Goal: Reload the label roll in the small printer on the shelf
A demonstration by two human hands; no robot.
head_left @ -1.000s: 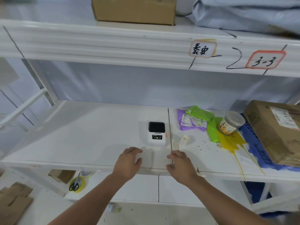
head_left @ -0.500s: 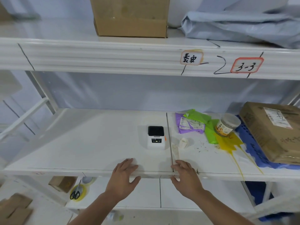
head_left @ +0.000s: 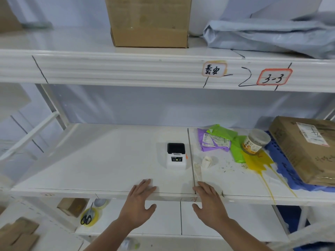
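Left hand (head_left: 138,203): flat, fingers spread, grip released, nothing held; fingertips rest on the front lip of the white metal shelf (head_left: 90,160). Right hand (head_left: 210,205): same posture, grip released, empty, fingertips at the shelf edge beside the seam between the two shelf panels.

Small white label printer with a black top window (head_left: 176,155): upright on the shelf, beyond and between the hands, just left of the seam, apart from both. Lid appears closed. Small white paper roll (head_left: 207,161): lying on its side just right of the seam, near the printer; probably the label stock or a spent core, cannot tell which. A pale strip (head_left: 197,172) lies along the seam in front of it.

Risks, as judged:
- The yellow liquid spill (head_left: 257,161) spreads from the tipped clear jar with yellow label (head_left: 255,142) and runs to the shelf edge. A roll set down or rolled to the right could be soiled.
- The printer is light; opening it one-handed may slide it.
- The roll could be loaded the wrong way round.

Count: hands 2; printer 1; roll 1; jar 1; green pouches (head_left: 223,132) 2 as far as visible; purple pouch (head_left: 213,144) 1; cardboard boxes on this shelf (head_left: 304,151) 1, upper shelf (head_left: 148,22) 1; scissors (head_left: 87,216) 1, below.
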